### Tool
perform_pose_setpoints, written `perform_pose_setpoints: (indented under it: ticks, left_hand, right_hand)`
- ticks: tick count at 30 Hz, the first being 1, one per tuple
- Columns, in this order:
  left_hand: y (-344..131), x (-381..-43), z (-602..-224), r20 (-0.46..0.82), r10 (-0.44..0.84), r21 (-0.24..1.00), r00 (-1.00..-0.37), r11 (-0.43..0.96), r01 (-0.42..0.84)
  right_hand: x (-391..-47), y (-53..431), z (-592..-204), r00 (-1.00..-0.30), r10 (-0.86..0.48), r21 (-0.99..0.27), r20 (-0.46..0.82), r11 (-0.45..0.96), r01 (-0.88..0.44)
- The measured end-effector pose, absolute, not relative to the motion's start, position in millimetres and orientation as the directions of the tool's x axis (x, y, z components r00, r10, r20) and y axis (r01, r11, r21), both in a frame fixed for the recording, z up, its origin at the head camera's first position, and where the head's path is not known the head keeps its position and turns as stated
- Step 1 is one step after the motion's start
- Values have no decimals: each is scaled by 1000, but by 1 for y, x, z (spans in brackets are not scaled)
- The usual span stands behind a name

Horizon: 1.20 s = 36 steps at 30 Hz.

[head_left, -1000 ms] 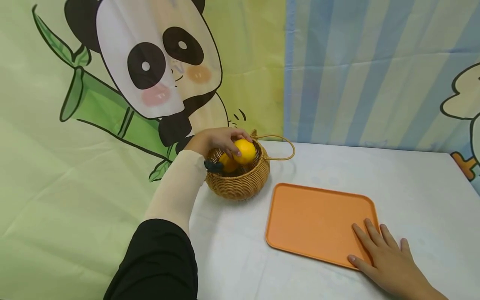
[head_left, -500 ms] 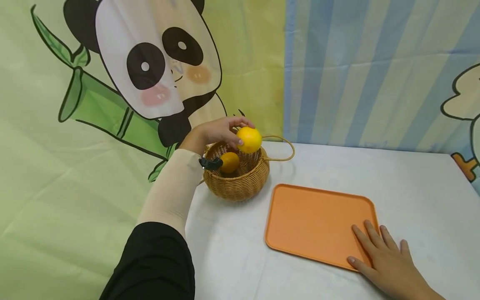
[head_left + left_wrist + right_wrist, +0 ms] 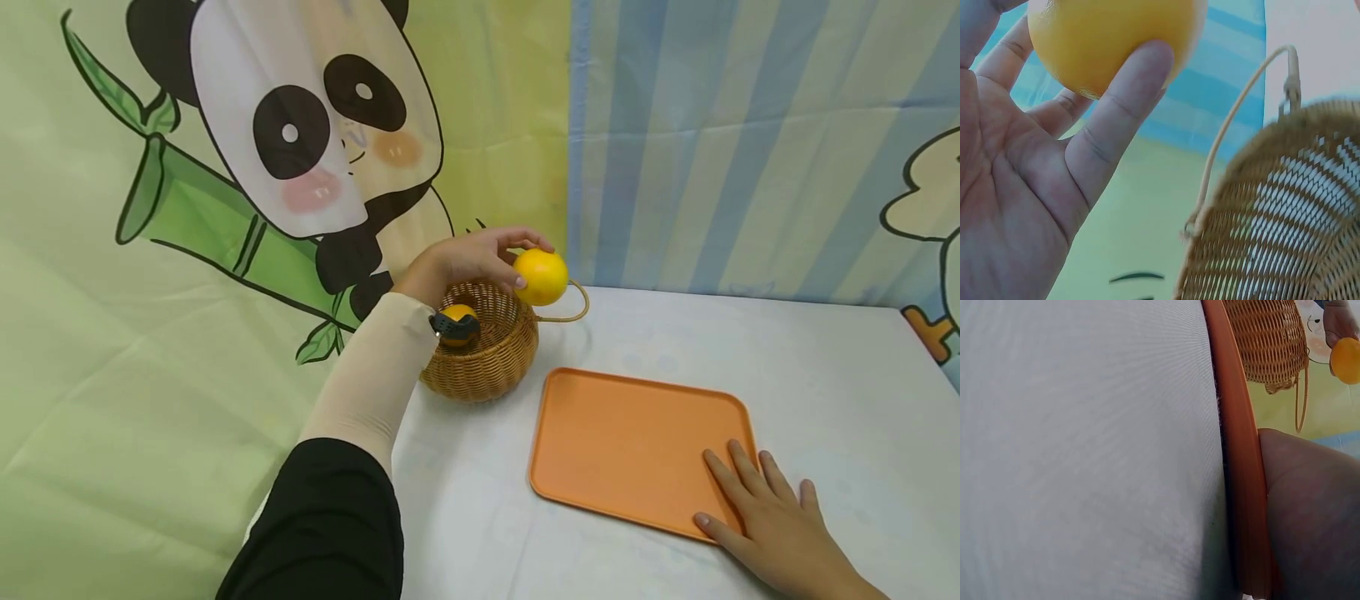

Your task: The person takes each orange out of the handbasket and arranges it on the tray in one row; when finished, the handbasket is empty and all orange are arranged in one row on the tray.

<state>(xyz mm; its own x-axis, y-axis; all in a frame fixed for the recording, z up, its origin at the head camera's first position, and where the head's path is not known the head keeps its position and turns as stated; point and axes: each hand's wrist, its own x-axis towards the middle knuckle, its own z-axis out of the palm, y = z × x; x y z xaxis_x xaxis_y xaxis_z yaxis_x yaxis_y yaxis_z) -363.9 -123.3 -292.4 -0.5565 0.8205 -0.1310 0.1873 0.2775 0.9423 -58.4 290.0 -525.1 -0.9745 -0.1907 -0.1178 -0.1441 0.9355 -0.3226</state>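
Note:
My left hand (image 3: 472,257) holds a yellow-orange round fruit, likely an orange (image 3: 542,277), in the air above the right side of a wicker basket (image 3: 480,375). In the left wrist view the thumb (image 3: 1138,78) presses on the side of the orange (image 3: 1110,37), with the fingers behind it. A second orange (image 3: 459,312) lies inside the basket, partly covered by the dark wrist strap. My right hand (image 3: 783,521) rests with spread, straight fingers on the near right corner of an orange tray (image 3: 622,442). The right wrist view shows its thumb (image 3: 1310,519) against the tray's rim (image 3: 1238,444).
A thin looped handle (image 3: 576,310) sticks out from the basket's right side. The white tabletop (image 3: 840,392) extends around the tray. Behind it hangs a printed cloth backdrop with a panda (image 3: 300,200) and blue stripes (image 3: 675,150).
My left hand has lifted the orange up out of the basket and moved it right, past the rim. The right hand and the tray have stayed in place.

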Motion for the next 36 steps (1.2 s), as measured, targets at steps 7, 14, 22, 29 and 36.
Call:
perform_pose_setpoints:
  ticks: [7,14,22,29,36]
  left_hand:
    - [-84,-362,-299,-84,872,957,-481,206,206]
    - [-49,-358,-306,-66,910,962,-410,167,215]
    - [-14,-347,-304,-83,926,973,-368,155,171]
    - [11,-341,-318,-85,939,978,-334,143,154]
    - [24,-340,-334,-95,945,975,-312,152,164]
  right_hand:
    - [-56,290,-528,-978,-182,-313,-105,939,-141]
    - [-54,287,-526,-976,-204,-331,-75,929,-168]
    - [-53,287,-526,-979,-189,-318,-73,935,-157]
    - [-54,285,-523,-982,-167,-318,-87,939,-132]
    - [-55,283,-520,-980,-190,-334,-63,929,-159]
